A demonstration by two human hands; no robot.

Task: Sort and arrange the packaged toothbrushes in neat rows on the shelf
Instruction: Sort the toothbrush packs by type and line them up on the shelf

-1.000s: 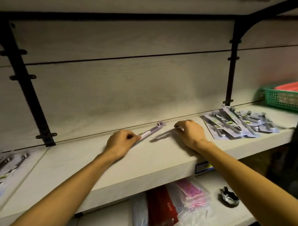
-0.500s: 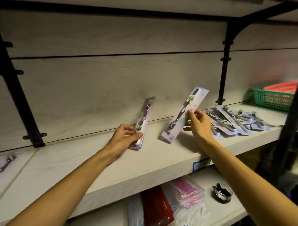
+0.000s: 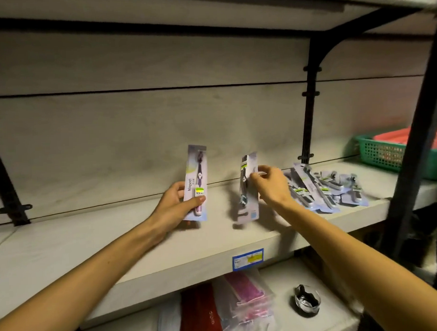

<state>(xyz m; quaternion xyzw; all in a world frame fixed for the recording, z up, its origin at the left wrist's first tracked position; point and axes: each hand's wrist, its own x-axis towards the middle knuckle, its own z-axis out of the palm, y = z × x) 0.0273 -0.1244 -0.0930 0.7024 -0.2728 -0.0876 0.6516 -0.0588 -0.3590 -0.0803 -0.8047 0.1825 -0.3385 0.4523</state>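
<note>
The purple toothbrush pack (image 3: 196, 183) stands upright in the left hand (image 3: 175, 208), thumb on its front, fingers curled behind. At its 3 o'clock, the right hand (image 3: 271, 185) pinches a blue toothbrush pack (image 3: 246, 189) standing on the shelf (image 3: 116, 248). At 3 o'clock again, a messy pile of packs (image 3: 324, 189) lies flat, then a green basket (image 3: 383, 154).

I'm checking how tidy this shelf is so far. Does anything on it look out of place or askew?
Yes. The pile of packaged toothbrushes on the shelf, right of the right hand, is a jumble: packs overlap and point at different angles, not in rows. Each hand holds one pack upright.
</note>
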